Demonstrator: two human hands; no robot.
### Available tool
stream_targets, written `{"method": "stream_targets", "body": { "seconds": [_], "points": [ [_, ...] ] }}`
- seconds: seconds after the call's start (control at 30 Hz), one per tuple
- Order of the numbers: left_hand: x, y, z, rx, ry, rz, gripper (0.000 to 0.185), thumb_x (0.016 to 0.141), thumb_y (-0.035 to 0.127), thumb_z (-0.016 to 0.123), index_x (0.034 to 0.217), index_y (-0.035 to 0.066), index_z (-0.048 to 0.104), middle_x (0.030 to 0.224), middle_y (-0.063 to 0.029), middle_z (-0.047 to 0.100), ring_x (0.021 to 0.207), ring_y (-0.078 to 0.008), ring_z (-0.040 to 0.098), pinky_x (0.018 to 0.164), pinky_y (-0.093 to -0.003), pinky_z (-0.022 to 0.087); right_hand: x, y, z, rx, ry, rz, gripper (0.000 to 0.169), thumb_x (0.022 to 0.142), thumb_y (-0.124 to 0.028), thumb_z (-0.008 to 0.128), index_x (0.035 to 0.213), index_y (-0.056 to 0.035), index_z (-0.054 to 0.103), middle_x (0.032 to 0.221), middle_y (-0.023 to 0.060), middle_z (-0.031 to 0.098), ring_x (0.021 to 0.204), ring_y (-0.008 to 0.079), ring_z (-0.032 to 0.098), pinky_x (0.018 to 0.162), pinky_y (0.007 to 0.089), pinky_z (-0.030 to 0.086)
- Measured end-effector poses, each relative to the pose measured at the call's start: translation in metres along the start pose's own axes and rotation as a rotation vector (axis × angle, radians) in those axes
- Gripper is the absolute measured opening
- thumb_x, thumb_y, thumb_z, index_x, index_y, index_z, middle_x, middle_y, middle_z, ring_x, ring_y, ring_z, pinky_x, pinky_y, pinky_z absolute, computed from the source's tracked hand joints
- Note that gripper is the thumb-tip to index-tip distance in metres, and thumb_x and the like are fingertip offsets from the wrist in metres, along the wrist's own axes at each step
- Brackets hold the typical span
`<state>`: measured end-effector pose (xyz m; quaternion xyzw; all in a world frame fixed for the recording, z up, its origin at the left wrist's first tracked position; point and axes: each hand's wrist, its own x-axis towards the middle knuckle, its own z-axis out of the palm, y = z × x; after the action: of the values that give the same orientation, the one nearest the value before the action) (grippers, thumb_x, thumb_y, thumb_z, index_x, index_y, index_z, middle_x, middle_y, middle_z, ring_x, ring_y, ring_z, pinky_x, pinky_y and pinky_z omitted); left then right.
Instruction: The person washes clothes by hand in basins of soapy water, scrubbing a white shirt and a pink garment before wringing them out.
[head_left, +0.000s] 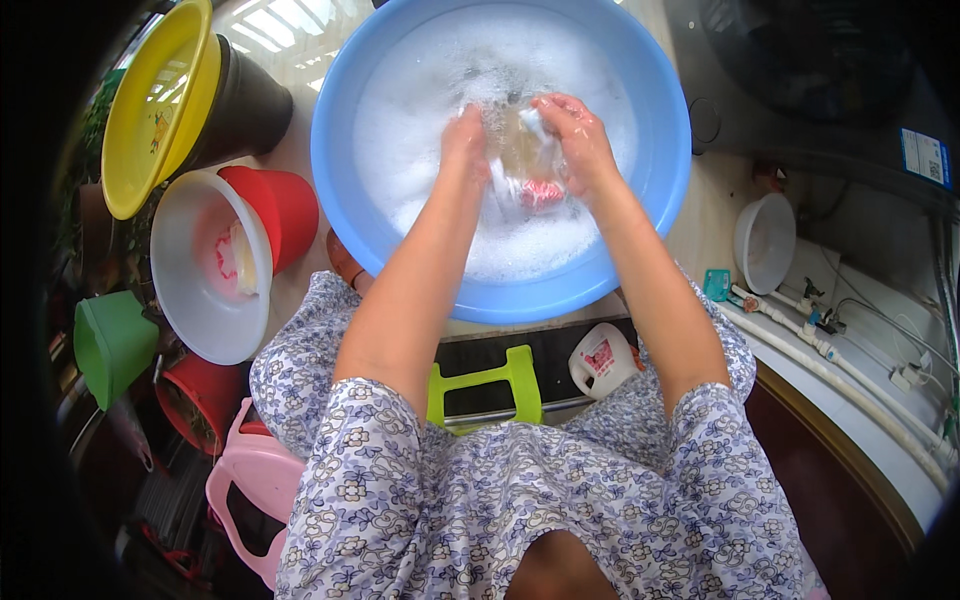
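Note:
A large blue plastic basin (555, 296) in front of me holds water covered in white suds (420, 97). Both my hands are inside it, wet and foamy. My right hand (577, 139) grips a wet white cloth (551, 154) that has a red patterned part at its lower end. My left hand (469, 139) is at the left side of the same cloth, its thumb upward; foam and water hide its fingertips, so its hold cannot be made out. Between the hands the water looks cloudy and brownish.
At left stand a yellow basin (124, 150), a translucent white basin (180, 300) with something pale inside, a red bucket (292, 217), a green container (120, 337) and a pink plastic chair (262, 472). A lime-green stool (525, 382) and white jug (604, 360) are below; pipes (832, 352) run at right.

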<state>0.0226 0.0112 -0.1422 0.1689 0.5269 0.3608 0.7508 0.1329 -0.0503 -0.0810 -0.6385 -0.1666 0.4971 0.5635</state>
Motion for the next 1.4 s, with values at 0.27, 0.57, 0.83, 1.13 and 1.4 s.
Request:
{"method": "stream_targets", "body": {
  "seconds": [0.27,0.57,0.83,1.13,1.4],
  "points": [
    [-0.059,-0.003,0.034,-0.444,-0.096,-0.131,0.044,0.092,0.045,0.049,0.107,0.003,0.052,0.096,-0.0093,0.059,0.091,-0.0242,0.058,0.074,-0.0366,0.048,-0.036,-0.004,0.027,-0.681,0.188,-0.603,0.014,0.076,-0.018,0.069,0.084,-0.0077,0.065,0.086,0.0082,0.06,0.086,0.0244,0.059,0.078,0.0353,0.046],
    [-0.049,-0.019,0.005,-0.522,-0.403,-0.207,0.033,0.092,0.045,0.051,0.083,0.013,0.049,0.085,-0.0027,0.057,0.074,-0.0162,0.056,0.066,-0.0313,0.048,-0.049,0.012,0.033,-0.605,0.267,-0.592,0.021,0.079,-0.024,0.065,0.077,-0.0035,0.062,0.078,0.0135,0.063,0.074,0.0271,0.062,0.069,0.0363,0.047],
    [-0.08,0.012,0.029,-0.207,-0.105,-0.146,0.039,0.091,0.047,0.051,0.088,0.008,0.052,0.077,-0.0015,0.052,0.07,-0.0132,0.053,0.059,-0.0299,0.045,-0.048,0.014,0.036,-0.553,0.312,-0.591,0.035,0.083,-0.035,0.062,0.075,-0.0015,0.062,0.063,0.0135,0.062,0.06,0.0261,0.06,0.061,0.0392,0.046],
    [-0.044,0.021,0.005,-0.439,-0.081,-0.1,0.043,0.088,0.038,0.061,0.111,0.004,0.051,0.1,-0.01,0.057,0.083,-0.0197,0.059,0.077,-0.032,0.051,0.026,0.028,-0.032,-0.128,0.235,-0.07,0.038,0.086,-0.037,0.062,0.093,-0.0003,0.058,0.082,0.0048,0.06,0.075,0.0126,0.055,0.068,0.028,0.045],
    [0.009,-0.033,-0.016,0.196,0.035,0.028,0.023,0.087,0.016,0.058,0.1,-0.003,0.058,0.094,-0.0132,0.064,0.082,-0.0234,0.061,0.072,-0.0355,0.051,0.041,0.058,-0.024,-0.627,0.095,0.181,0.036,0.082,-0.022,0.06,0.106,0.005,0.057,0.095,0.0199,0.064,0.09,0.0307,0.062,0.08,0.0385,0.049]
  ]
}}
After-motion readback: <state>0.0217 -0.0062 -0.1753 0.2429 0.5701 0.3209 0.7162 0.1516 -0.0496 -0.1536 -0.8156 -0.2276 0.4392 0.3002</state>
